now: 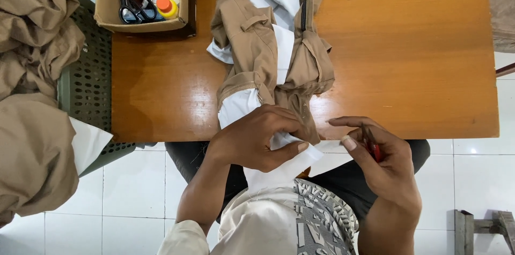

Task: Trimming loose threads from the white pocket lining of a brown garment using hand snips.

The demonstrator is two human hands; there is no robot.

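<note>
A khaki garment (268, 46) with white lining lies crumpled on the wooden table (407, 51), reaching over the near edge into my lap. My left hand (257, 139) pinches a white pocket lining (281, 166) of that garment at the table's front edge. Just to the right, my right hand (378, 156) holds a small red-handled cutting tool (370, 145) between thumb and fingers, its tip close to the white fabric.
A cardboard box (107, 5) at the table's back left holds black scissors (131, 5), a small orange-capped yellow bottle (166, 7) and a tape measure. A pile of khaki cloth (32, 99) lies on a green perforated chair (91, 89) at left. White tiled floor lies below.
</note>
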